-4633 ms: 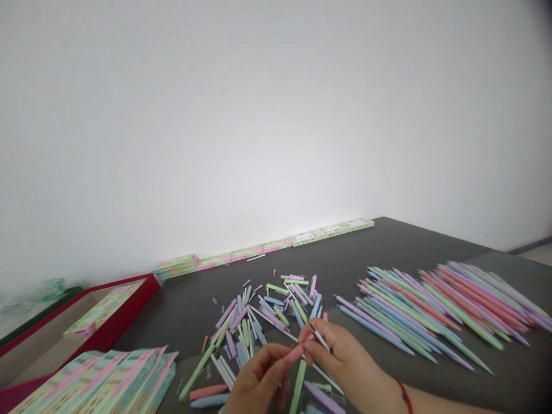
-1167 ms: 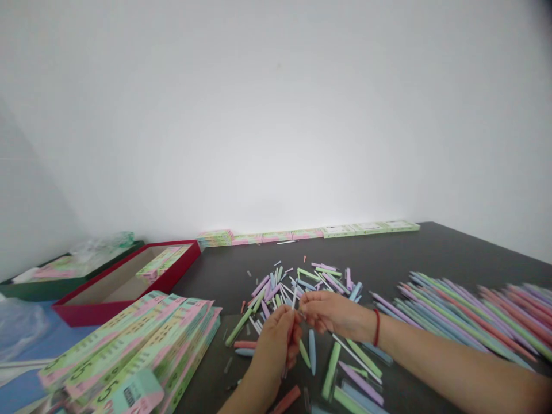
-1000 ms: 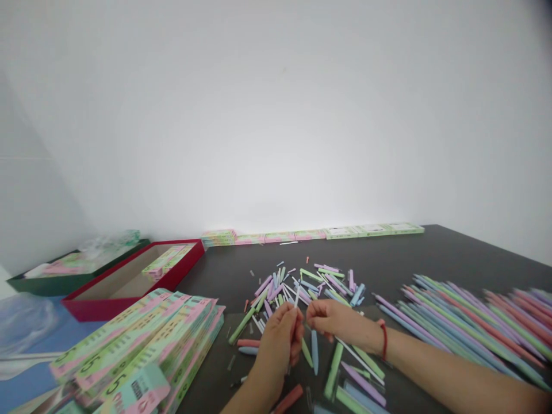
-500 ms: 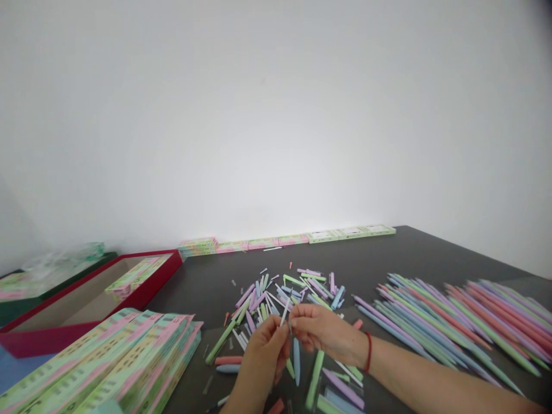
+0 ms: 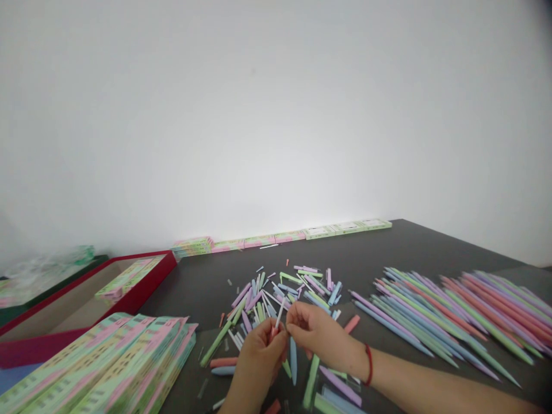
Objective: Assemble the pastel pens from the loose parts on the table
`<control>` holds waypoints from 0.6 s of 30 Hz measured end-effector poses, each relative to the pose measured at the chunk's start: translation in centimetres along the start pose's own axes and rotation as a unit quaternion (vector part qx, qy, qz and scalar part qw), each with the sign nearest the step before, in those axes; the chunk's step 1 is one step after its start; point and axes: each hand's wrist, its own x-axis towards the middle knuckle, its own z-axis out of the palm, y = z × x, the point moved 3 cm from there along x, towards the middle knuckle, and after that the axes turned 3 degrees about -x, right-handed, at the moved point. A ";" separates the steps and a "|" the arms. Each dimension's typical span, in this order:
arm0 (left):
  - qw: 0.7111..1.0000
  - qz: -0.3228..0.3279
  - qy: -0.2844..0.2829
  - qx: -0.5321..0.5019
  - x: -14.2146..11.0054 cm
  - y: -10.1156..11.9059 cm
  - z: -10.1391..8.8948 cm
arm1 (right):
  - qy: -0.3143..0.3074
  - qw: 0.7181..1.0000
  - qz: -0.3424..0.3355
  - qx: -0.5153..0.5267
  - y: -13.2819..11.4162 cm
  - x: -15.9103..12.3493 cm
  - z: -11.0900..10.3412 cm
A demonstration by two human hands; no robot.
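Observation:
My left hand (image 5: 259, 362) holds a thin white pen tube (image 5: 279, 315) upright, with a small pink piece at its lower end. My right hand (image 5: 314, 333) is pinched beside that lower end, and its fingertips hide whatever they may hold. A loose heap of pastel pen parts (image 5: 276, 296) lies just beyond my hands. Further loose barrels lie around my wrists, including a blue one (image 5: 293, 361) and a green one (image 5: 311, 380). A red string circles my right wrist.
Neat rows of long pastel pens (image 5: 440, 322) lie on the dark table (image 5: 345, 253) to the right. Stacked pastel cards (image 5: 107, 362) sit at the front left, beside a red box (image 5: 52, 348). Flat packets (image 5: 280, 237) line the wall.
My hands have drawn closer together, and a pink piece now shows at the white tube's lower end. A pink barrel has appeared on the table right of my right hand. The view has shifted slightly.

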 end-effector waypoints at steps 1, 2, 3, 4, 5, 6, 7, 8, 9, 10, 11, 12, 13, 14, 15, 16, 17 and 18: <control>1.000 0.001 0.000 -0.004 -0.2 0.2 0.0 | 0.001 1.000 -0.009 -0.004 0.0 -0.1 0.0; 1.000 0.002 -0.001 -0.008 -0.3 0.4 0.0 | 0.001 1.000 -0.017 -0.003 0.0 -0.2 0.0; 1.000 0.003 -0.001 -0.012 -0.4 0.5 0.1 | -0.001 1.000 -0.022 0.002 0.0 -0.3 0.1; 1.000 0.002 -0.003 -0.015 -0.6 0.6 0.1 | -0.003 1.000 -0.024 0.010 0.0 -0.4 0.2; 1.000 0.001 -0.004 -0.017 -0.7 0.6 0.1 | -0.003 1.000 -0.023 0.019 0.1 -0.5 0.2; 1.000 -0.001 -0.006 -0.019 -0.7 0.6 0.1 | -0.001 0.999 -0.023 0.029 0.2 -0.6 0.3; 1.000 -0.003 -0.008 -0.021 -0.8 0.6 0.1 | 0.004 0.999 -0.023 0.037 0.2 -0.7 0.3; 1.000 -0.005 -0.009 -0.023 -0.8 0.6 0.2 | 0.012 0.999 -0.026 0.045 0.2 -0.8 0.4; 1.000 -0.007 -0.010 -0.025 -0.8 0.5 0.2 | 0.019 0.998 -0.030 0.049 0.3 -0.9 0.4; 1.000 -0.008 -0.011 -0.027 -0.7 0.5 0.2 | 0.027 0.998 -0.035 0.051 0.3 -1.0 0.4; 0.999 -0.008 -0.012 -0.030 -0.7 0.5 0.2 | 0.033 0.997 -0.040 0.051 0.3 -1.1 0.5; 0.999 -0.009 -0.013 -0.032 -0.7 0.5 0.2 | 0.038 0.997 -0.044 0.048 0.3 -1.2 0.5; 0.999 -0.011 -0.014 -0.034 -0.6 0.5 0.3 | 0.044 0.997 -0.050 0.043 0.3 -1.2 0.4; 0.999 -0.012 -0.015 -0.035 -0.6 0.5 0.3 | 0.050 0.997 -0.056 0.034 0.3 -1.3 0.4; 0.999 -0.014 -0.016 -0.035 -0.6 0.5 0.4 | 0.056 0.996 -0.064 0.021 0.2 -1.3 0.3; 0.999 -0.014 -0.017 -0.035 -0.7 0.5 0.4 | 0.063 0.995 -0.073 0.005 0.1 -1.4 0.2; 0.999 -0.014 -0.017 -0.033 -0.7 0.5 0.5 | 0.068 0.994 -0.082 -0.016 -0.1 -1.5 0.1; 0.999 -0.013 -0.016 -0.031 -0.7 0.5 0.5 | 0.071 0.993 -0.091 -0.040 -0.3 -1.5 -0.1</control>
